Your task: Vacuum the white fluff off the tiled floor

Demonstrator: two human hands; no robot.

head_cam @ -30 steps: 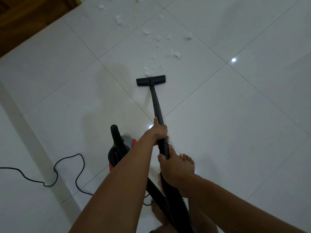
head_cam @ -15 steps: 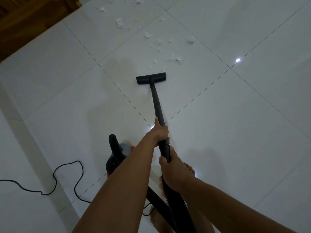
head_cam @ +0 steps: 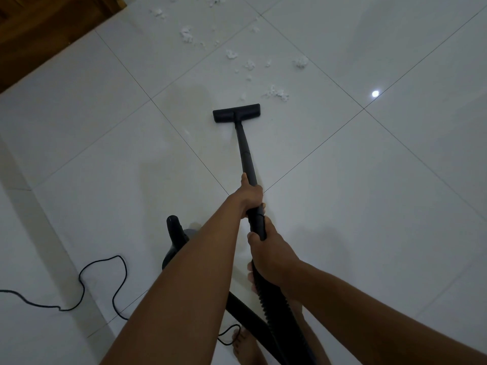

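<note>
Left hand (head_cam: 250,194) is wrapped round the black wand (head_cam: 245,151), thumb laid up along it. Right hand (head_cam: 267,252) sits just behind the left, fingers curled round the thicker grip end where the ribbed hose (head_cam: 274,314) joins. Both grip firmly, neither free.

Floor nozzle (head_cam: 236,113) sits flat on the tiled floor (head_cam: 382,206), well ahead of the left hand at the wand's far end. White fluff (head_cam: 277,93): the nearest clump is just beyond the nozzle's right end, not touching. More bits are scattered farther ahead and off to the left, with one bigger tuft (head_cam: 300,61) ahead-right. There may be a faint speck nearer than the nozzle, left of the wand, but it's too small to be sure.

Canister (head_cam: 175,237) is behind-left of the hands, partly under the left forearm. Power cord (head_cam: 101,270) loops further left.

Step, as I read it: mid-sweep, most fluff uncollected. Next move calls for pushing the nozzle forward and slightly right over the near clump, head flat, then working ahead-left through the trail.
</note>
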